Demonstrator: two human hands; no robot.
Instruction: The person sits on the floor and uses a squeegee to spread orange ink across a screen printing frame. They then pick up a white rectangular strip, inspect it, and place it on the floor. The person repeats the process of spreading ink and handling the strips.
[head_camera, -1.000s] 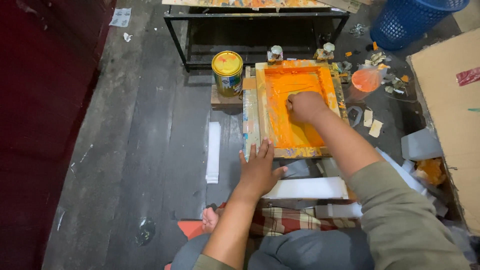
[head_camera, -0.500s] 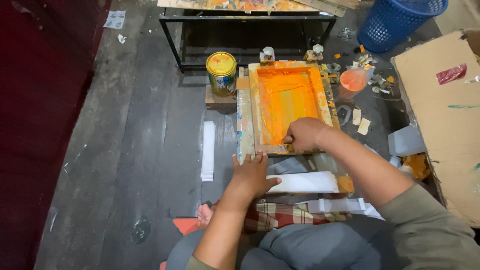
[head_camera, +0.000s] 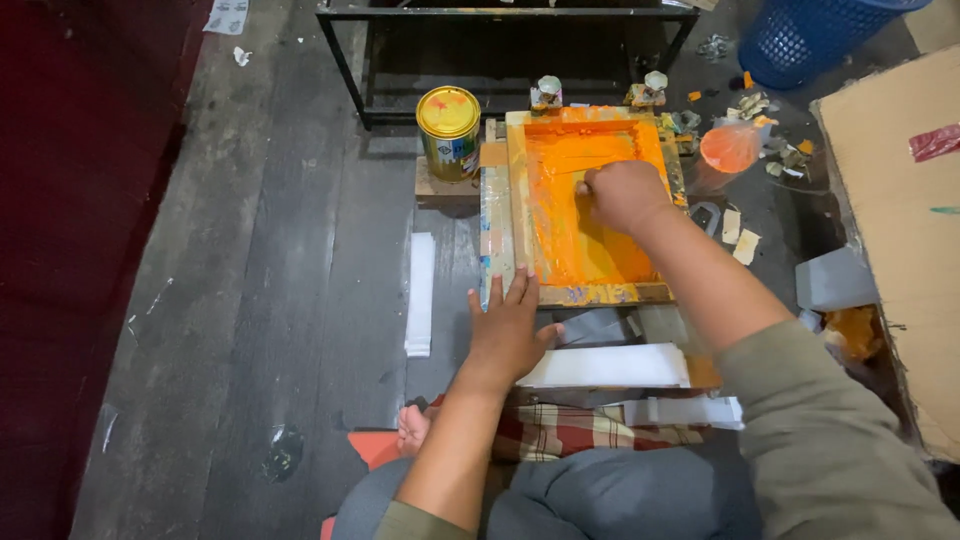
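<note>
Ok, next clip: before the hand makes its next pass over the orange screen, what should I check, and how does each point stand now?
1. Left hand braces the screen frame: ok, fingers lie on its near left corner.
2. Right hand grips the tool: cannot tell, the fist hides what it holds.
3. Orange ink covers the mesh: ok, though thinner and yellowish near the front.
4. Yellow-lidded can clear of the frame: ok, it stands upright to the left, lid on.
5. White strips within reach: ok, stacked just in front of the frame.
6. Piece under the screen aligned: cannot tell, hidden.
</note>
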